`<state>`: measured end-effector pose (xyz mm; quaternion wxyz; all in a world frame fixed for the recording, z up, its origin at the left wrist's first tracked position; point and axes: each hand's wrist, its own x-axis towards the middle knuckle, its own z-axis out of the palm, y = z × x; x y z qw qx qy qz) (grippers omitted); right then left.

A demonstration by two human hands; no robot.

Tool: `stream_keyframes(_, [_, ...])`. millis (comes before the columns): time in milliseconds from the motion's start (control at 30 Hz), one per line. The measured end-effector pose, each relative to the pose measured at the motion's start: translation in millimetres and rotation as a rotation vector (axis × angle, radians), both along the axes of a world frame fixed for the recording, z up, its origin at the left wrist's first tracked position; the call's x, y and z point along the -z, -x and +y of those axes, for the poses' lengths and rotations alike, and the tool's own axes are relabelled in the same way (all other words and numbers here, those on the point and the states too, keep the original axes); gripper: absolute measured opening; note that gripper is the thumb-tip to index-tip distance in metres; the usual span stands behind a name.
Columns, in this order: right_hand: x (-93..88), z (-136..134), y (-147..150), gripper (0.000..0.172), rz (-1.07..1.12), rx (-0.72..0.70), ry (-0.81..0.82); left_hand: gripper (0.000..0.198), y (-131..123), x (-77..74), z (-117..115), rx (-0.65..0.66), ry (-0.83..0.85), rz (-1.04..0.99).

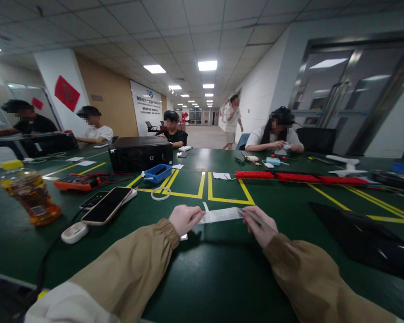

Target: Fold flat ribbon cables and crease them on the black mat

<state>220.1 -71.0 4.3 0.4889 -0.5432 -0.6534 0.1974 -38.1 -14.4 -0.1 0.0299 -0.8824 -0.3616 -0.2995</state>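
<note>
Over the near part of the green table, about midway along its near edge, a white strip marked with fine lines is stretched between the person's two hands, raised above the surface. The left hand pinches its left end between thumb and bent fingers, with a small narrow tab sticking up just beside the fingertips. The right hand is closed around a slim grey tool, perhaps tweezers, though blur leaves that uncertain; its tip meets the strip's right end.

Farther from the near edge, yellow tape lines mark out boxes on the surface. A white ring lies flat across one line, near a blue tray. Toward the left edge are a smartphone, an orange multimeter and, upright beyond the phone, a yellow-capped bottle of amber liquid. To the right, a glossy black panel lies between the right sleeve and the right edge, and red bars form a row farther back. A black case stands toward the far edge, where co-workers sit.
</note>
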Motion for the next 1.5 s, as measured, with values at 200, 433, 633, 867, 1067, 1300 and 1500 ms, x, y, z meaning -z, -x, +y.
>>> stream_keyframes(200, [1.4,0,-1,0.033,-0.017,0.010,0.036,0.033,-3,0.5,1,0.067,0.046,-0.007])
stream_keyframes(433, [8.5,8,-10,0.029,-0.211,-0.040,-0.055,0.018,-6,2.2,-3,0.077,0.080,-0.121])
stream_keyframes(633, [17.0,27,-28,0.039,-0.590,-0.229,-0.413,0.013,-7,6.0,3,0.070,0.117,-0.265])
stream_keyframes(867, [6.9,18,-30,0.038,-0.625,-0.164,-0.439,0.014,-6,5.8,11,0.108,0.142,-0.393])
stream_keyframes(1067, [3.4,9,-18,0.037,-0.293,-0.212,-0.137,0.012,-5,6.4,9,0.097,0.207,-0.447])
stream_keyframes(1300, [9.1,9,-8,0.036,-0.253,-0.333,0.094,0.014,-5,3.3,6,0.090,0.269,-0.366])
stream_keyframes(1500, [9.1,7,-5,0.040,-0.287,-0.301,0.110,0.014,-7,2.7,3,0.123,0.282,-0.307])
